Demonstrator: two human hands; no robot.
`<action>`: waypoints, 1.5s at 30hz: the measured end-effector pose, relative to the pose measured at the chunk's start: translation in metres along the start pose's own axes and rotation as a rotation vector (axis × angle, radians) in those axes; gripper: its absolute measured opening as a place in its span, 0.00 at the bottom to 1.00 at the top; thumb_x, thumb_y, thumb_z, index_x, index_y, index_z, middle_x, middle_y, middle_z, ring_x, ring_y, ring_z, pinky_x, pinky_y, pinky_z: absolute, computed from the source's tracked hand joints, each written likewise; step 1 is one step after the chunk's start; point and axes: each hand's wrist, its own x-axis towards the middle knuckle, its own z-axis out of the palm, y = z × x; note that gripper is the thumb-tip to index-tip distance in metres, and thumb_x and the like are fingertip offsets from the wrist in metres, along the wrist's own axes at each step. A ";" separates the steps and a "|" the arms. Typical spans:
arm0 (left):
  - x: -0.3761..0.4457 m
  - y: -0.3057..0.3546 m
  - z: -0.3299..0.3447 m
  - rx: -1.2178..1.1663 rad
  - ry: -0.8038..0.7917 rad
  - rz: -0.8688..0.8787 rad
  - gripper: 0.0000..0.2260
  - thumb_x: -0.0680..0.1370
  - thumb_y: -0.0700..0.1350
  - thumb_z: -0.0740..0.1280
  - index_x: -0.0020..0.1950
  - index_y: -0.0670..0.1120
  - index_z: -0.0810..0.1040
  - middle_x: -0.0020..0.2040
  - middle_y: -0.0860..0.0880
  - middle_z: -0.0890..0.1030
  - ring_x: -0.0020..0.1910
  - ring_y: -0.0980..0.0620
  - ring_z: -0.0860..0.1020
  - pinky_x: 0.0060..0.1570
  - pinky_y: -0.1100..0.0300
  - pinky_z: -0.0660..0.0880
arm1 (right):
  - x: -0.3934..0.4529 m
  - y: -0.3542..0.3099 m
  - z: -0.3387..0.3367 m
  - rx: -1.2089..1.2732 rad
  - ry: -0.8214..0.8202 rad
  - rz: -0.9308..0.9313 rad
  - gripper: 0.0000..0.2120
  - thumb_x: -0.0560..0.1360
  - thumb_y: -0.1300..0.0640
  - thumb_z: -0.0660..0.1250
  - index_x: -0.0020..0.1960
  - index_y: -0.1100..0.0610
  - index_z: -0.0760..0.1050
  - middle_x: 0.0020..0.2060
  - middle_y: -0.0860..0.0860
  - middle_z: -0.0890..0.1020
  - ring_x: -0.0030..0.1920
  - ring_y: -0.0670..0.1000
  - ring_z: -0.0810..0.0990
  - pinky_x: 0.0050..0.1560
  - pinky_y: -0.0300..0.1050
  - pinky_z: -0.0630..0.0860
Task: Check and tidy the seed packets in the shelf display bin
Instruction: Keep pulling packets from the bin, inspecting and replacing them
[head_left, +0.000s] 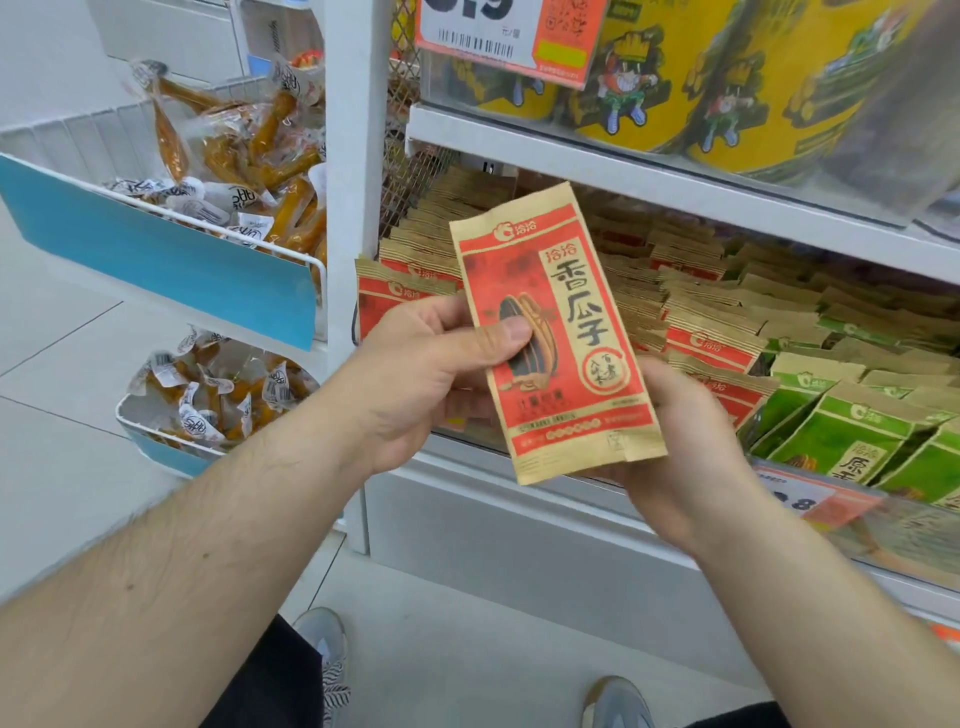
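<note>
"香瓜子", perhaps "洽洽", on red packet (558, 332)

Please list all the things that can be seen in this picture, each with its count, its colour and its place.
held seed packet: one, red and tan, in front of the bin, in both hands
red seed packets: many, bin, left and middle
green seed packets: several, bin, right
yellow tubs: several, upper shelf
price tag: one, white and orange, top
snack baskets: two, white wire, left
shoes: two, grey, floor
left hand: grips packet
right hand: supports packet's lower end

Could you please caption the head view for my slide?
Both hands, left hand and right hand, hold a red seed packet before the display bin.
</note>
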 end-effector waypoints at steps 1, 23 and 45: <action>0.000 0.002 -0.001 0.010 0.007 -0.010 0.16 0.66 0.47 0.72 0.52 0.44 0.81 0.45 0.44 0.86 0.39 0.47 0.84 0.35 0.55 0.81 | 0.000 -0.005 -0.002 0.040 0.015 -0.004 0.17 0.80 0.49 0.57 0.45 0.59 0.79 0.38 0.57 0.83 0.37 0.57 0.81 0.41 0.51 0.77; -0.003 0.002 0.001 0.096 -0.036 -0.005 0.15 0.65 0.44 0.73 0.51 0.48 0.81 0.48 0.46 0.86 0.45 0.47 0.85 0.38 0.58 0.81 | -0.003 0.001 -0.013 -0.117 -0.167 -0.379 0.07 0.70 0.60 0.65 0.47 0.60 0.76 0.35 0.51 0.85 0.34 0.48 0.84 0.32 0.39 0.77; 0.009 0.019 0.027 0.731 -0.169 0.178 0.12 0.71 0.57 0.69 0.51 0.55 0.83 0.45 0.55 0.85 0.45 0.57 0.83 0.44 0.65 0.79 | 0.001 -0.004 -0.049 -0.004 -0.172 -0.274 0.38 0.59 0.38 0.78 0.52 0.68 0.74 0.28 0.51 0.80 0.20 0.44 0.67 0.24 0.38 0.59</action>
